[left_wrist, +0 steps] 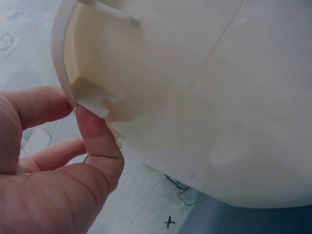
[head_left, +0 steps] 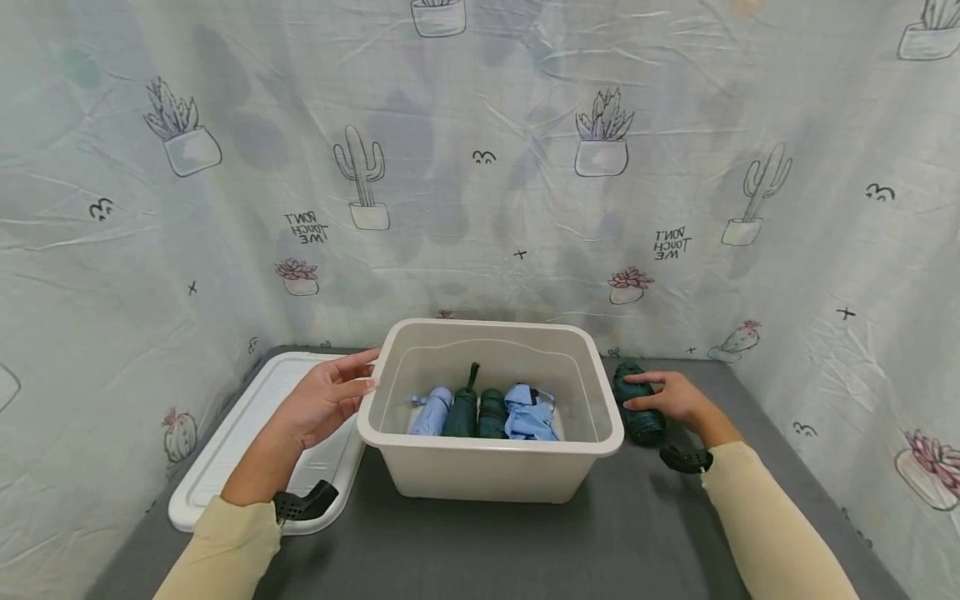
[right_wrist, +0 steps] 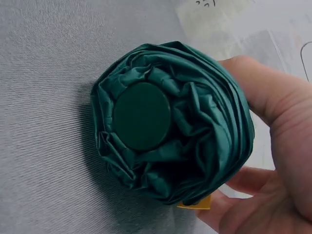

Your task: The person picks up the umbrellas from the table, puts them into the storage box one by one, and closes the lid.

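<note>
A beige plastic bin (head_left: 487, 473) stands in the middle of the table. My left hand (head_left: 324, 400) pinches its left rim between thumb and fingers, seen close in the left wrist view at the rim (left_wrist: 59, 44). To the bin's right, my right hand (head_left: 678, 397) grips a folded dark green umbrella (head_left: 643, 427) lying on the table. The right wrist view shows that umbrella's round end (right_wrist: 142, 116) and bunched fabric. Inside the bin, side by side, are a light blue umbrella (head_left: 432, 414), two dark green umbrellas (head_left: 461, 415) and a loosely folded blue one (head_left: 529, 417).
A white lid (head_left: 217, 467) lies flat left of the bin, partly under my left forearm. The grey table (head_left: 480, 550) extends in front. A curtain printed with cacti (head_left: 487, 208) hangs behind and at both sides.
</note>
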Action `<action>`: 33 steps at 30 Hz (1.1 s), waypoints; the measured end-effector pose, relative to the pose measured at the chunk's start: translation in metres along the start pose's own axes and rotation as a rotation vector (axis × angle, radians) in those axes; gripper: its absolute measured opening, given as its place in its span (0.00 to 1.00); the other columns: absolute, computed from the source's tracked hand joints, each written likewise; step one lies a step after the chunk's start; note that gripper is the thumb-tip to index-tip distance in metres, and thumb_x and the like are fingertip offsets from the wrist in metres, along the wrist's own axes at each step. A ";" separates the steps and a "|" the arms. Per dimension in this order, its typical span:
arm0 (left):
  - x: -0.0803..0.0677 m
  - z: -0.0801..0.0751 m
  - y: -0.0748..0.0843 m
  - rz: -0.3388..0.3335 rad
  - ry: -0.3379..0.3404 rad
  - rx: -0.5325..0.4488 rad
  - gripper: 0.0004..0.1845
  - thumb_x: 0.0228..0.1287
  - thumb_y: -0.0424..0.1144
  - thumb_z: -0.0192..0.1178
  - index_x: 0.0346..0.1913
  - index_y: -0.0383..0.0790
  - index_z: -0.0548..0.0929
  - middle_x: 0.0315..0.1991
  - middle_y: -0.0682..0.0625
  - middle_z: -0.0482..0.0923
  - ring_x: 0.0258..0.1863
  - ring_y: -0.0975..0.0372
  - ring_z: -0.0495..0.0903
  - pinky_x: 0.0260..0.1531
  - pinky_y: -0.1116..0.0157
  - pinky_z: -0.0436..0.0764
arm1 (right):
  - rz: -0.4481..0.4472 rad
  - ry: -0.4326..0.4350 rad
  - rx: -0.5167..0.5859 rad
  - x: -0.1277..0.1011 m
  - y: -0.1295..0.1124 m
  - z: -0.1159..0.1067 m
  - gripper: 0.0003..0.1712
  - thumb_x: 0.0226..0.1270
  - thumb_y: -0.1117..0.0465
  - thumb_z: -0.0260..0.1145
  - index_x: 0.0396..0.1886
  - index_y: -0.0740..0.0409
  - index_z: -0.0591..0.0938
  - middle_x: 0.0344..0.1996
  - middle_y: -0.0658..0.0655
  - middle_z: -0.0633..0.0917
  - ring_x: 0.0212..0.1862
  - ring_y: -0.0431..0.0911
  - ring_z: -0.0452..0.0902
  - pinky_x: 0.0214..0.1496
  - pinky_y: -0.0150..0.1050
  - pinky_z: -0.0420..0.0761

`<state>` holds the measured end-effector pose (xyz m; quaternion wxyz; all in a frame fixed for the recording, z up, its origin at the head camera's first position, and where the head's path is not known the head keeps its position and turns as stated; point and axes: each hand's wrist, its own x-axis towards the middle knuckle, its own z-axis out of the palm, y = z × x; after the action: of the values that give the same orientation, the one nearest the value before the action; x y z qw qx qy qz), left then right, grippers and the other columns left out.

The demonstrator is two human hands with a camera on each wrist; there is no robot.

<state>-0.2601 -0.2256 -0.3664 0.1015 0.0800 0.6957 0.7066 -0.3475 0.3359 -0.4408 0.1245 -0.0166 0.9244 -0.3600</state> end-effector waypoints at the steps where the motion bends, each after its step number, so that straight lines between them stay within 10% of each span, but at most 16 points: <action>1: 0.000 0.000 0.000 -0.001 -0.001 0.000 0.35 0.72 0.32 0.62 0.78 0.31 0.62 0.51 0.49 0.79 0.49 0.61 0.83 0.50 0.66 0.87 | -0.006 -0.001 0.013 -0.001 0.001 0.001 0.41 0.59 0.47 0.79 0.70 0.56 0.78 0.54 0.69 0.79 0.44 0.57 0.76 0.44 0.48 0.82; 6: -0.001 -0.001 0.002 0.005 -0.010 0.006 0.35 0.73 0.31 0.61 0.78 0.30 0.61 0.51 0.48 0.79 0.50 0.61 0.83 0.50 0.66 0.86 | -0.025 0.024 0.054 -0.004 0.003 0.004 0.41 0.58 0.48 0.80 0.69 0.56 0.78 0.32 0.54 0.78 0.34 0.48 0.71 0.37 0.40 0.75; 22: 0.000 -0.001 0.000 -0.002 -0.002 -0.009 0.36 0.72 0.33 0.63 0.78 0.31 0.61 0.50 0.50 0.79 0.50 0.62 0.82 0.51 0.67 0.86 | -0.045 0.027 0.235 -0.017 -0.002 0.002 0.44 0.63 0.46 0.76 0.76 0.53 0.72 0.75 0.74 0.64 0.70 0.67 0.69 0.62 0.60 0.81; 25: 0.000 0.000 0.000 -0.010 -0.001 -0.011 0.36 0.72 0.33 0.63 0.78 0.31 0.61 0.51 0.50 0.79 0.49 0.62 0.83 0.51 0.67 0.86 | -0.047 0.013 0.301 -0.020 -0.002 0.000 0.45 0.62 0.47 0.77 0.76 0.51 0.71 0.73 0.74 0.68 0.46 0.51 0.82 0.48 0.45 0.87; 28: 0.000 0.000 0.001 -0.014 -0.002 -0.010 0.36 0.72 0.32 0.63 0.78 0.31 0.61 0.51 0.50 0.79 0.49 0.62 0.83 0.51 0.67 0.86 | -0.045 0.003 0.360 -0.024 -0.005 -0.003 0.45 0.61 0.48 0.77 0.77 0.50 0.71 0.69 0.73 0.72 0.21 0.37 0.67 0.26 0.35 0.77; 33: 0.000 0.000 0.004 -0.014 -0.003 -0.006 0.35 0.72 0.31 0.62 0.78 0.31 0.61 0.50 0.50 0.78 0.49 0.62 0.82 0.50 0.68 0.86 | -0.063 0.000 0.408 -0.032 -0.014 -0.010 0.43 0.62 0.51 0.77 0.76 0.50 0.72 0.61 0.66 0.79 0.14 0.36 0.55 0.20 0.35 0.69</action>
<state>-0.2602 -0.2253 -0.3626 0.1076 0.0758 0.6941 0.7077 -0.3197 0.3365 -0.4174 0.1138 -0.0200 0.8315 -0.5434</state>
